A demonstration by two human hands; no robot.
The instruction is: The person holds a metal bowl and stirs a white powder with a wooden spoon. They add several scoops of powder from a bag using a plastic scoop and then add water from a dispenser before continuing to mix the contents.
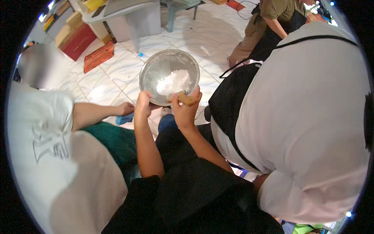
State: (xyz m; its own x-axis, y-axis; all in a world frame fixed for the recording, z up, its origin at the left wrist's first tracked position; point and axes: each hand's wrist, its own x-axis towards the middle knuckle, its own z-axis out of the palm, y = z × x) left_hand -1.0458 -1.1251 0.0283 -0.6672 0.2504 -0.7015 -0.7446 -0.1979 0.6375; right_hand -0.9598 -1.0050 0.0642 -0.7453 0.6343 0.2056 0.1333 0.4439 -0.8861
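A round metal bowl (pixel 150 70) hangs in the air in front of me, above the tiled floor. White powder (pixel 175 82) lies heaped in its lower right part. My left hand (pixel 143 102) grips the bowl's near left rim, the thumb over the edge. At the near right rim is my right hand (pixel 187 109), its thumb and fingers around a light brown, flat-sided piece (pixel 188 99); what it is made of I cannot tell. This piece reaches over the rim to the powder's edge. Whether the right hand also bears the bowl is hidden.
A person in a white shirt (pixel 35 122) is close on the left, one hand near a blue cloth (pixel 125 119). Another in white with a black apron (pixel 230 96) stands close on the right. Beyond are a third person (pixel 271 14), a grey table (pixel 117 14) and an orange mat (pixel 99 57).
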